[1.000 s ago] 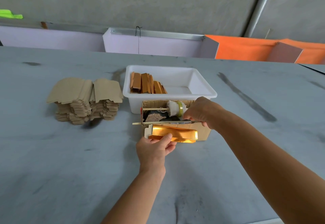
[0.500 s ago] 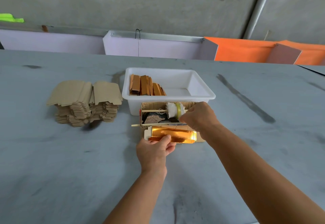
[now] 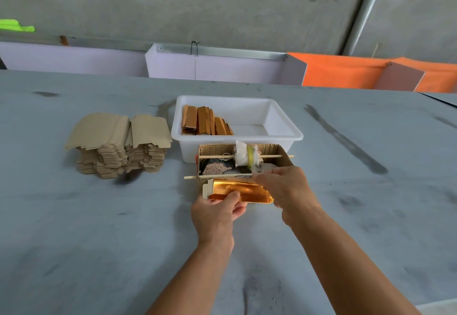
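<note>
Gold-foil flat cardboard carton (image 3: 243, 191) pinched at near edge by left hand (image 3: 215, 215) fingers (image 3: 240, 210), right hand (image 3: 288, 188) fingers curled at its far right edge, grasp cannot be told, open brown cardboard box (image 3: 279, 147) just beyond fingers

My left hand (image 3: 215, 213) comes up from below the middle. Its bare forearm rises from the lower edge, the wrist is straight and the back of the hand faces me. Its thumb (image 3: 232, 195) presses down on top of the gold card (image 3: 243, 191) with the other fingers curled beneath, pinching the near edge. My right hand (image 3: 284, 188) reaches in from the lower right on a long bare forearm, knuckles up. Its fingers are curled and the tips are drawn together at the card's far edge; whether they hold anything I cannot tell.
</note>
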`<state>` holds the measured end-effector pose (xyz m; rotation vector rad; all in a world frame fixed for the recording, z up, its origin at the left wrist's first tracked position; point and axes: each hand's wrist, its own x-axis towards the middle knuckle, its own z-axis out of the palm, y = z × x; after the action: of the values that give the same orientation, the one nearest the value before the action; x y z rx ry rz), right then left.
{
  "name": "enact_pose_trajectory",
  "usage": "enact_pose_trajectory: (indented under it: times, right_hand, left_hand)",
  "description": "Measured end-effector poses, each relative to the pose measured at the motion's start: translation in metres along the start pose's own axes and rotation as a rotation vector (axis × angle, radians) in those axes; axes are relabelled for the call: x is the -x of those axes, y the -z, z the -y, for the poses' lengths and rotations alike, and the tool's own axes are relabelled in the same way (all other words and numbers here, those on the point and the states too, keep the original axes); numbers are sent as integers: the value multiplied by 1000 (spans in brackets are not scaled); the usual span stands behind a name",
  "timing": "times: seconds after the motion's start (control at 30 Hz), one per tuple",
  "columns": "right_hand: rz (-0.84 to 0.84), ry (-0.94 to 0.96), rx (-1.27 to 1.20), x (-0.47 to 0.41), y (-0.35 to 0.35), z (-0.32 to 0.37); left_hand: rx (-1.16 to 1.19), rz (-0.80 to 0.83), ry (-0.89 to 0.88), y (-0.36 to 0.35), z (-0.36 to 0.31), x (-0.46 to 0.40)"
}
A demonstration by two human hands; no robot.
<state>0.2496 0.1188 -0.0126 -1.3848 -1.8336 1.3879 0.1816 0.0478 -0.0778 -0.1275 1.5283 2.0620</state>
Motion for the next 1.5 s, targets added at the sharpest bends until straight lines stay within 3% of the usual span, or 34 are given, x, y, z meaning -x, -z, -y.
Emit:
enact_pose_trajectory:
  times: [0.27, 1.5]
  right_hand:
    - [-2, -16, -94, 9, -7, -14]
    - [18, -26, -59, 9, -2, -20]
  left_hand:
    - [-14, 12, 2, 0, 0, 0]
    - [-27, 23, -3, 1, -2, 3]
